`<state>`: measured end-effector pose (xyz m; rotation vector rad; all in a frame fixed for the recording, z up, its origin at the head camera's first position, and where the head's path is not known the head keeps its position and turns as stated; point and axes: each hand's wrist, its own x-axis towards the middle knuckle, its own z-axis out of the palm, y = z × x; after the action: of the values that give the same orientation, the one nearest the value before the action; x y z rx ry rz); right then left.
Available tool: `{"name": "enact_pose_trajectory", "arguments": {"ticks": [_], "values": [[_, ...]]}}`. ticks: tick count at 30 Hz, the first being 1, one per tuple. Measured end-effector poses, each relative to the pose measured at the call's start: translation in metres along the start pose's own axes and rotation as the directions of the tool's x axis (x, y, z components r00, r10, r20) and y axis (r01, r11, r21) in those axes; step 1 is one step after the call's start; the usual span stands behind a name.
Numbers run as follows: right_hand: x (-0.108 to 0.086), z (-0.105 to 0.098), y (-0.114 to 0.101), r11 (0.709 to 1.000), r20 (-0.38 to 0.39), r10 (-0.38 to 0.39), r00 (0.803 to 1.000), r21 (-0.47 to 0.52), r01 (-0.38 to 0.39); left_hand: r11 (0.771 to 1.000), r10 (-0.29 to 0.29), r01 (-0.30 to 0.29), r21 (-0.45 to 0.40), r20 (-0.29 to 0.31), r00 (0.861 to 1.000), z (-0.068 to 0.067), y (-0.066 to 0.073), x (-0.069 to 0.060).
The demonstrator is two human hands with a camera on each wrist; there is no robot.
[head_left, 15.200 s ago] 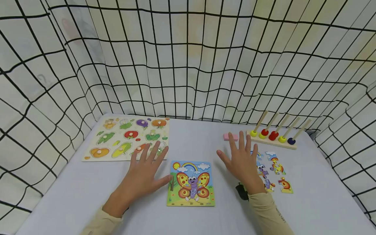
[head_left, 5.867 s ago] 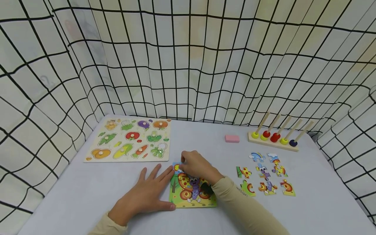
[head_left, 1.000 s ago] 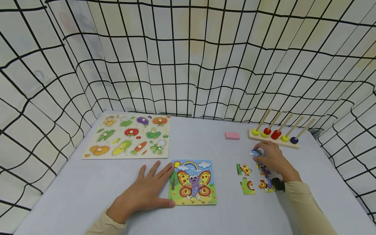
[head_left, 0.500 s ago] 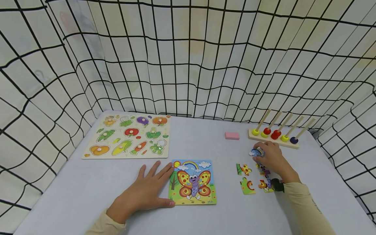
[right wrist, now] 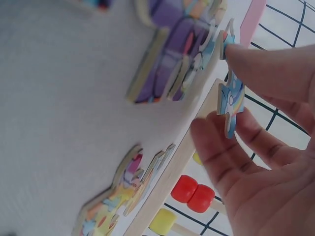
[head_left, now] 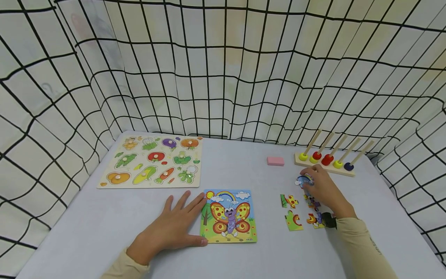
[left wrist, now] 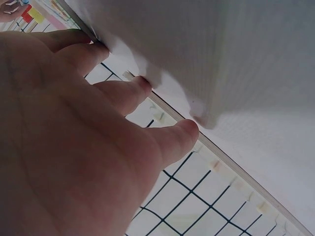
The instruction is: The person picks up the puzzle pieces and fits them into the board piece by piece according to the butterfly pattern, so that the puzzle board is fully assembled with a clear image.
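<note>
My left hand (head_left: 167, 226) lies spread on the table, its index fingertip and thumb tip at the left edge of a square butterfly puzzle (head_left: 228, 232). Over at the right, my right hand (head_left: 325, 190) pinches a blue rainbow puzzle piece (head_left: 304, 180) between thumb and fingers. In the right wrist view that rainbow piece (right wrist: 231, 101) stands on edge against the thumb. Below the hand lie a purple butterfly-face piece (head_left: 313, 202) and a lower-body piece (head_left: 315, 221), both partly covered. Two more pieces, a tree-and-wing piece (head_left: 289, 201) and a green corner piece (head_left: 294, 221), lie to their left.
A vegetable peg puzzle board (head_left: 150, 162) lies at the back left. At the back right stands a wooden bead counter (head_left: 325, 164) with upright pegs, close beyond the right hand. A pink block (head_left: 275, 161) sits left of it. Black netting (head_left: 223, 77) surrounds the table (head_left: 240, 259).
Since 5.9 s ago my right hand has left the butterfly puzzle's upper left corner for the rainbow piece at the right. In the last second it shifts only slightly; the left hand stays put.
</note>
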<state>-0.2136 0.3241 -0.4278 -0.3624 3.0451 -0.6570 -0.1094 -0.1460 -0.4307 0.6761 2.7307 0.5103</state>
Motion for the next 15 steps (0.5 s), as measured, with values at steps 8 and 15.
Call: {"name": "enact_pose_trajectory", "arguments": {"ticks": [8,15], "values": [[-0.0008,-0.0005,-0.0002,1.0,-0.064,-0.016,0.998,-0.007,0.015,1.0,0.0,0.0,0.003,0.0,1.0,0.0002,0.0005,0.0002],[-0.0047,-0.0061,0.0003,1.0,-0.068,0.005,0.998,0.014,-0.005,1.0,0.0,0.0,-0.003,0.009,1.0,-0.0009,0.0006,0.0002]]}}
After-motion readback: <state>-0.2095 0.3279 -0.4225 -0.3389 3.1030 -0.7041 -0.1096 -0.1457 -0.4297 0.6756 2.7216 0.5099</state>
